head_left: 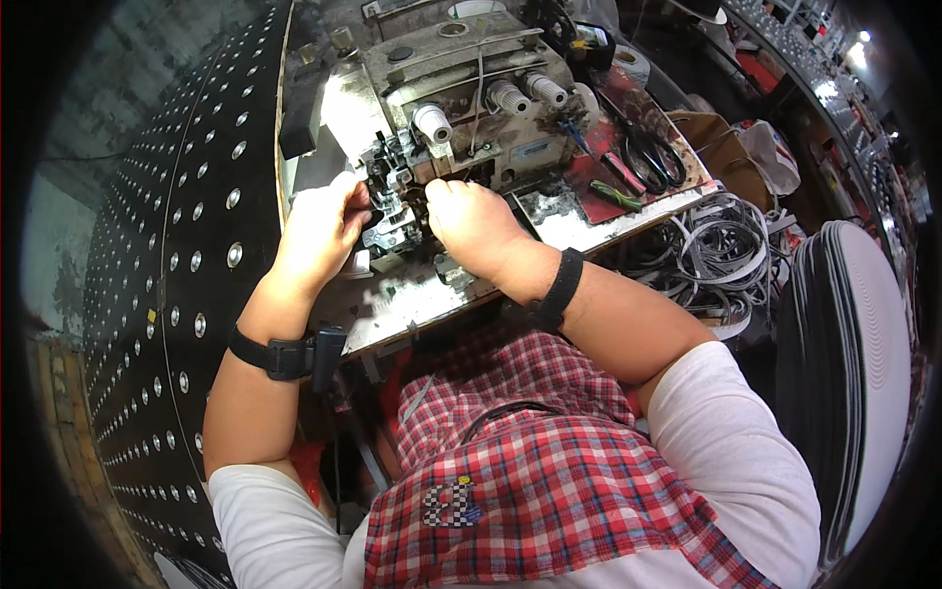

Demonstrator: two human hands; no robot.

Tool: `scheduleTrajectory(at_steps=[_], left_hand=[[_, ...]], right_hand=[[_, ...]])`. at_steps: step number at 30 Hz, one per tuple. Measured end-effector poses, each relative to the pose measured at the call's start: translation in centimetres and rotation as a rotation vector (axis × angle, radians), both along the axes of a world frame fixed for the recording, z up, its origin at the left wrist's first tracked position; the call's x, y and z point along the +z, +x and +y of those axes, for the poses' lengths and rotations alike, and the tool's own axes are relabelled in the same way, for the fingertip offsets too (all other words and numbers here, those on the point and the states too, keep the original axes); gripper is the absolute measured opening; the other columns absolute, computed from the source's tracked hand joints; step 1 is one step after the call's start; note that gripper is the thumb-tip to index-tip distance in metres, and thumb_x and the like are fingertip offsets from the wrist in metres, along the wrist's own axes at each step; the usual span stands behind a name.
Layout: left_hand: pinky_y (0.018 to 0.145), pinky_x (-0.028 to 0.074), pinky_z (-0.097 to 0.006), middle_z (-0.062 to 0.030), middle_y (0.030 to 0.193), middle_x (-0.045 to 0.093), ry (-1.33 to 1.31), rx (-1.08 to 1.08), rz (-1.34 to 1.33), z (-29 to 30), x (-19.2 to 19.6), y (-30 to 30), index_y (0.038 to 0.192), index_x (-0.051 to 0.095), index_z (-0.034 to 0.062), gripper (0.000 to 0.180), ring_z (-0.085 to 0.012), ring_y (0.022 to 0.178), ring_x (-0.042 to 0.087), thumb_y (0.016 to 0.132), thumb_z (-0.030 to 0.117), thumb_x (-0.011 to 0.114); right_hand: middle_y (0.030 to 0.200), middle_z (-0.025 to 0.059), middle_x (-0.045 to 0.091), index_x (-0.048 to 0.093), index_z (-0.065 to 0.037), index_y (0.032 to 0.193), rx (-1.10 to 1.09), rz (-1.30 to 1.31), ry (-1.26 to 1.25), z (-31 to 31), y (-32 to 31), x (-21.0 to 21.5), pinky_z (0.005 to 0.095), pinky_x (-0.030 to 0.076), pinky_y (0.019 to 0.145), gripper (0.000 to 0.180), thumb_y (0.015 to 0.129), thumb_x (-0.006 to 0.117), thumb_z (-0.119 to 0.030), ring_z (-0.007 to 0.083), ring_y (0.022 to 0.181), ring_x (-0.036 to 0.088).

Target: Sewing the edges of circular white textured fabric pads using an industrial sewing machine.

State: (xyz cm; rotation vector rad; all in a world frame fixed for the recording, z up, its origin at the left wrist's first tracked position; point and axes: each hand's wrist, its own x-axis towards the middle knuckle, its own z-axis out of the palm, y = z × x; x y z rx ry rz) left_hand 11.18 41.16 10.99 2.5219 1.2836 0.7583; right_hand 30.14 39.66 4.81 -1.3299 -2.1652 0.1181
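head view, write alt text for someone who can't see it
A person's left-hand grip and right-hand grip are at the front of a sewing machine, by its metal parts. Scissors and a green-handled tool lie to its right; coiled grey strips sit past the table edge.

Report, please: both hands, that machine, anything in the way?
Left fingers bent beside the sewing machine, contact unclear. Right fingers curled at its front, grip hidden. Black scissors lie off right, out of the way.
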Motion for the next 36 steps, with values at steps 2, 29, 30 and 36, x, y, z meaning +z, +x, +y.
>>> scheduleTrajectory(at_steps=[2, 29, 30, 36], left_hand=[[0.064, 0.046, -0.03, -0.0135, 0.071, 0.058, -0.02, -0.012, 0.014, -0.1, 0.3, 0.0, 0.082, 0.049, -0.0004, 0.018, -0.0272, 0.069, 0.058, 0.069, -0.004, 0.061], [0.064, 0.049, -0.029, -0.0046, 0.085, 0.06, 0.109, -0.181, 0.006, -7.0, -1.3, 6.1, 0.086, 0.061, 0.009, 0.029, -0.0203, 0.074, 0.06, 0.059, -0.003, 0.061], [0.063, 0.048, -0.03, -0.0047, 0.082, 0.059, 0.074, -0.184, 0.014, -7.0, -1.3, 5.8, 0.083, 0.061, 0.0085, 0.025, -0.0211, 0.074, 0.059, 0.06, -0.002, 0.062], [0.062, 0.047, -0.031, -0.0053, 0.076, 0.057, -0.033, -0.146, -0.146, -8.6, -1.5, 5.6, 0.078, 0.061, 0.0091, 0.019, -0.0229, 0.072, 0.058, 0.06, 0.003, 0.063]], right_hand=[[0.077, 0.0152, 0.057, 0.047, -0.002, 0.083, 0.001, 0.029, -0.002, 0.0, 0.5, 0.0, 0.0379, 0.049, 0.065, 0.009, 0.077, 0.046, -0.01, 0.0304, 0.072, 0.058], [0.069, 0.0147, 0.056, 0.055, -0.003, 0.075, 0.114, 0.281, -0.419, -7.7, 5.7, 3.9, 0.0393, 0.042, 0.058, 0.017, 0.078, 0.058, -0.019, 0.0324, 0.066, 0.055], [0.069, 0.0147, 0.056, 0.055, -0.003, 0.075, 0.115, 0.276, -0.396, -8.0, 6.2, 4.3, 0.0393, 0.042, 0.058, 0.017, 0.078, 0.058, -0.019, 0.0324, 0.066, 0.055], [0.118, 0.015, 0.046, 0.053, -0.012, 0.112, 0.385, 0.41, -0.003, -7.6, 6.6, 3.3, 0.038, 0.039, 0.086, 0.038, 0.077, 0.062, -0.021, 0.0307, 0.102, 0.048]])
